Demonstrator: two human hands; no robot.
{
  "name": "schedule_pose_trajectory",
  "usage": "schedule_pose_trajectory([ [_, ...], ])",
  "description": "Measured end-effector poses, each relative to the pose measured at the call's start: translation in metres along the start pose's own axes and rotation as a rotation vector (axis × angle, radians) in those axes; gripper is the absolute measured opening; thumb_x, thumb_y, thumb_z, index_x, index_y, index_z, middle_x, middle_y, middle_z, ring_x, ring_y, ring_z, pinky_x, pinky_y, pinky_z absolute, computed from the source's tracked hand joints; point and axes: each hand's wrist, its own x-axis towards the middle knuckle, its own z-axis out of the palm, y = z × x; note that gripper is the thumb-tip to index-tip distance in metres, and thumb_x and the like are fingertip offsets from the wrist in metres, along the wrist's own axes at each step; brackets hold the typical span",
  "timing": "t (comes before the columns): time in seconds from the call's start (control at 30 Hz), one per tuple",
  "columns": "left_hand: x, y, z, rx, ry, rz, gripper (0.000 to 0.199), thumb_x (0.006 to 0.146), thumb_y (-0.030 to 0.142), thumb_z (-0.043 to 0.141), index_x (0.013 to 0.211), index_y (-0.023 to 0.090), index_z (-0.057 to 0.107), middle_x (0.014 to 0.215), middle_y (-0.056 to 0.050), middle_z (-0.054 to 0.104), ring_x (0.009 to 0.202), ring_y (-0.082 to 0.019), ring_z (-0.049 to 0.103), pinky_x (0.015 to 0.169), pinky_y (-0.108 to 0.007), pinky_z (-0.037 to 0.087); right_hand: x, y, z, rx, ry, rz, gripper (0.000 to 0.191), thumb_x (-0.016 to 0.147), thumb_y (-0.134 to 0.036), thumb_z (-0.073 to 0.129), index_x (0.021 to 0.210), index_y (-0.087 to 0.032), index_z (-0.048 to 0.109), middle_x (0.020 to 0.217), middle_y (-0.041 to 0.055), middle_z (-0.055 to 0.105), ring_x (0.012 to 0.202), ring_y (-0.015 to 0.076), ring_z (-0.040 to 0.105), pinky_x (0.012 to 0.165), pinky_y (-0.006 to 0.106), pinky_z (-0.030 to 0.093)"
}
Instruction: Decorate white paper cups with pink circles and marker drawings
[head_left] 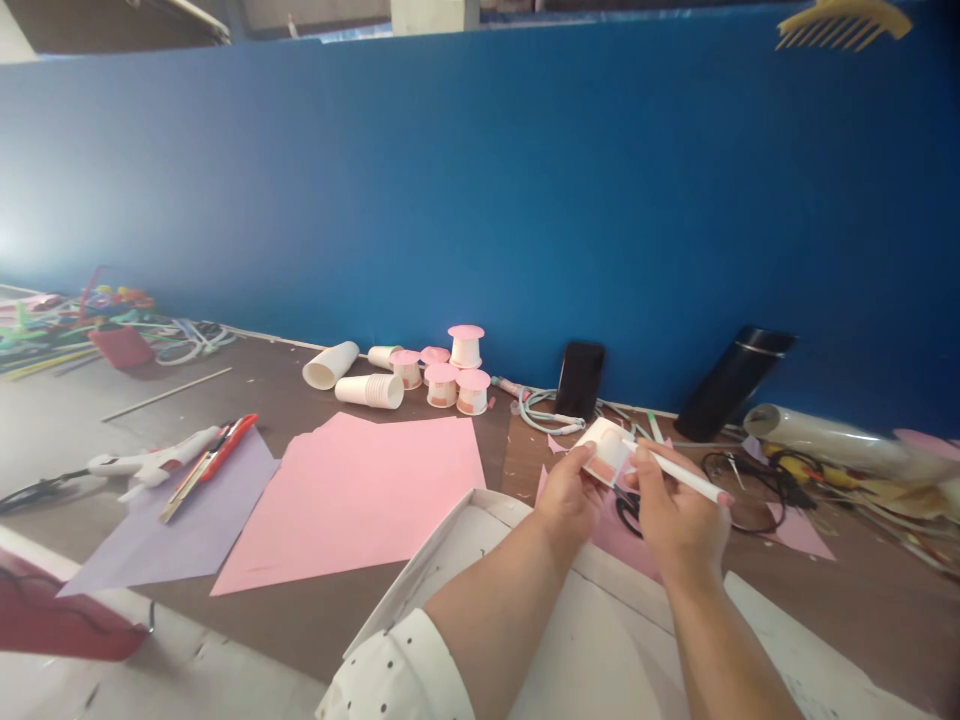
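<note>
My left hand (564, 500) is closed around a small white paper cup (604, 440), tilted on its side, with a pinkish patch on its wall. In my right hand (681, 525) is a white marker (688, 476) with a pink end, its front end close to the cup; whether the tip touches cannot be made out. Partly hidden below my hands are black scissor handles (628, 512) and pink paper scraps. Several cups with pink paper tops (441, 384) stand by the blue wall, one stacked above the others.
Pink sheets (360, 490) lie left of my arms. Farther left are a lilac sheet (195, 545), a red utility knife (214, 460) and a white glue gun (154, 462). Stacked cups (369, 390) lie nearby. A phone (580, 380) and black bottle (731, 385) lean on the wall (525, 200).
</note>
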Motion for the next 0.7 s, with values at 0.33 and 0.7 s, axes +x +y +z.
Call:
schedule_pose_trajectory([
  [0.33,0.0007,0.0000,-0.0005,-0.002,0.008,-0.008,0.015,0.079,0.015,0.064,0.092,0.009,0.070,0.093,-0.012,0.073,0.083,-0.017,0.070,0.075,-0.023,0.055,-0.0020,-0.0006,0.0025,0.009,-0.009,0.013,0.039,0.083,-0.050,0.051,0.097,-0.021,0.073,0.068,0.0056,0.070,0.072,0.0248,0.068,0.068,0.033,0.044],
  [0.7,0.0004,0.0013,-0.0008,-0.025,0.010,-0.013,0.015,0.079,0.014,0.063,0.091,0.008,0.070,0.092,-0.013,0.073,0.080,-0.017,0.070,0.075,-0.023,0.055,-0.0027,-0.0023,0.0046,0.018,-0.010,-0.029,0.038,0.084,-0.047,0.051,0.096,-0.020,0.073,0.068,0.0053,0.070,0.075,0.0243,0.068,0.078,0.036,0.046],
])
